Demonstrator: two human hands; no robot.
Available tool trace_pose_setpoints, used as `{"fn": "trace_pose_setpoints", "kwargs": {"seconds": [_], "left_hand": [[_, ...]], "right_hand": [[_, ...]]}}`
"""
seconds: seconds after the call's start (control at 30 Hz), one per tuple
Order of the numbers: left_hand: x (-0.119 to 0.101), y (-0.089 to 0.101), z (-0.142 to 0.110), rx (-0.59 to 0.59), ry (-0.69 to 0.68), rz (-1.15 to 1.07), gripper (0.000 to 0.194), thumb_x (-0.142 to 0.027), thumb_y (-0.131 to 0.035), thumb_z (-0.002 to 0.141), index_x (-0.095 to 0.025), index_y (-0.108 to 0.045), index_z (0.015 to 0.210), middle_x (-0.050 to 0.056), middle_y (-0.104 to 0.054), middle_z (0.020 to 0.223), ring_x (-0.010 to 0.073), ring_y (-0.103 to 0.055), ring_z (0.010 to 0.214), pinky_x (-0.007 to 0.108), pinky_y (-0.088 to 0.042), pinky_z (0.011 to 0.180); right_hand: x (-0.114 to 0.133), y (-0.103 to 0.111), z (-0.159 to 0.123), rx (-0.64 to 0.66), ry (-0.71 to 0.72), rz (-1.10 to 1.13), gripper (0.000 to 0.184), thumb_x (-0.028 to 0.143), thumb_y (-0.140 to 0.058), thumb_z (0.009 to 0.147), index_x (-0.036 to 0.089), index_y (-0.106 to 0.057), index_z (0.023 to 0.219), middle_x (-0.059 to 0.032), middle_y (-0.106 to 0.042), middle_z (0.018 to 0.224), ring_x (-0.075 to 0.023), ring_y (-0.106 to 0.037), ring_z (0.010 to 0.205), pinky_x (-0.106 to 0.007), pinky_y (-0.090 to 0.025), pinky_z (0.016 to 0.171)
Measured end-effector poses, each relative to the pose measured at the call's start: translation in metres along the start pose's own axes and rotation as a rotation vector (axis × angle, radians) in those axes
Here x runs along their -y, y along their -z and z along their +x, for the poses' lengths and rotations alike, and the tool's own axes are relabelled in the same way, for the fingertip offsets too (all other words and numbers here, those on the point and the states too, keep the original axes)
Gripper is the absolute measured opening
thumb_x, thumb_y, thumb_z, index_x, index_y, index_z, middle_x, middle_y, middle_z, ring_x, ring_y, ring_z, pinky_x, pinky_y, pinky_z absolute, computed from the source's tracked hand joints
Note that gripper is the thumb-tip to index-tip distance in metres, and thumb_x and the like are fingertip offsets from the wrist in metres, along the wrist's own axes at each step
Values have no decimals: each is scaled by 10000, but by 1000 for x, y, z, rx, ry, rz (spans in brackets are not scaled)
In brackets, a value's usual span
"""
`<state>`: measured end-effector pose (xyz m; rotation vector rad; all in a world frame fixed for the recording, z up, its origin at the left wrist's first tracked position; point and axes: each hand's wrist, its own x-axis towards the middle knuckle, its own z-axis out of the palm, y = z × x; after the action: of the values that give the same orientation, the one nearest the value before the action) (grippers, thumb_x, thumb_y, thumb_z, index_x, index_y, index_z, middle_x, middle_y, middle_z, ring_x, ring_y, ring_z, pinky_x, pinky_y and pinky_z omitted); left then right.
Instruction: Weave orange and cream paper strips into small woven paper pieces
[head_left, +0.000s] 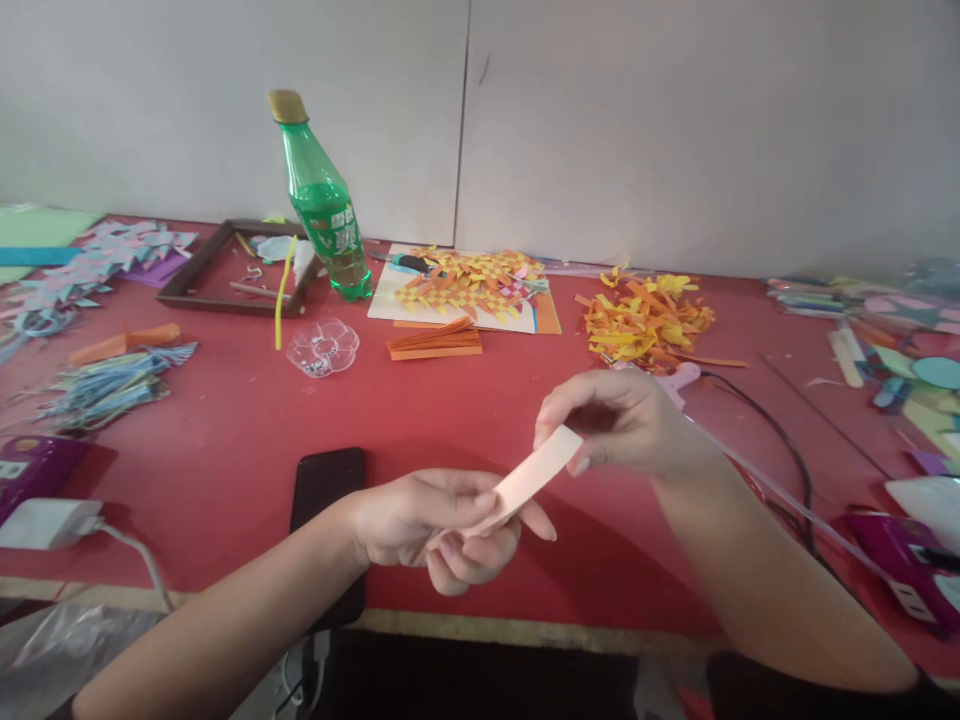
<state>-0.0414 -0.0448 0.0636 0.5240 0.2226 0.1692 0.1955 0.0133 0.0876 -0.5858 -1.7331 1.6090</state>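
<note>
A pale peach paper strip point(534, 475) is held above the front of the red table. My left hand point(450, 520) is closed on its lower end, thumb on top and fingers curled beneath. At the upper end, the thumb and index finger of my right hand point(619, 425) pinch the strip by its edges. It looks like a narrow folded strip or a thin stack; which one, I cannot tell. Beyond my hands lies a bundle of orange paper strips point(435, 343). A woven yellow and orange paper piece point(469, 285) rests on a white sheet behind it.
A green bottle point(326, 215) stands tilted in view beside a brown frame point(217, 303). Yellow and orange folded pieces point(645, 320) are heaped at back right. A clear flower-shaped dish point(324, 348), a black phone point(330, 485) and a pink glue gun point(681, 380) with its cable are nearby.
</note>
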Motion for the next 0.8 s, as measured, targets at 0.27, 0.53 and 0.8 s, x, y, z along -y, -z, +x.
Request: {"fn": "trace_pose_setpoints", "kwargs": {"seconds": [0.27, 0.53, 0.8], "left_hand": [[6, 2, -3, -113, -46, 141, 512, -624, -419, 900, -187, -615, 1080, -53, -269, 635, 83, -163, 503, 232, -91, 431], [2, 7, -6, -365, -162, 407, 391, -534, -469, 924, -171, -600, 982, -63, -293, 624, 80, -205, 520, 222, -206, 477], [-27, 10, -1, -274, -129, 183, 249, -401, -506, 931, -170, -593, 896, -63, -265, 618, 60, -176, 477, 170, -146, 403]], "right_hand": [[13, 5, 6, 75, -37, -143, 269, 184, -816, 684, 215, -753, 944, -13, -757, 815, -108, -685, 632, -193, -573, 576], [23, 8, 13, 30, -57, -351, 202, 254, -805, 708, 225, -772, 905, -17, -766, 806, -136, -692, 657, -230, -562, 576], [25, 20, 28, -191, -60, -231, 178, 284, -842, 654, 255, -775, 816, 9, -738, 701, -135, -667, 597, -253, -570, 565]]}}
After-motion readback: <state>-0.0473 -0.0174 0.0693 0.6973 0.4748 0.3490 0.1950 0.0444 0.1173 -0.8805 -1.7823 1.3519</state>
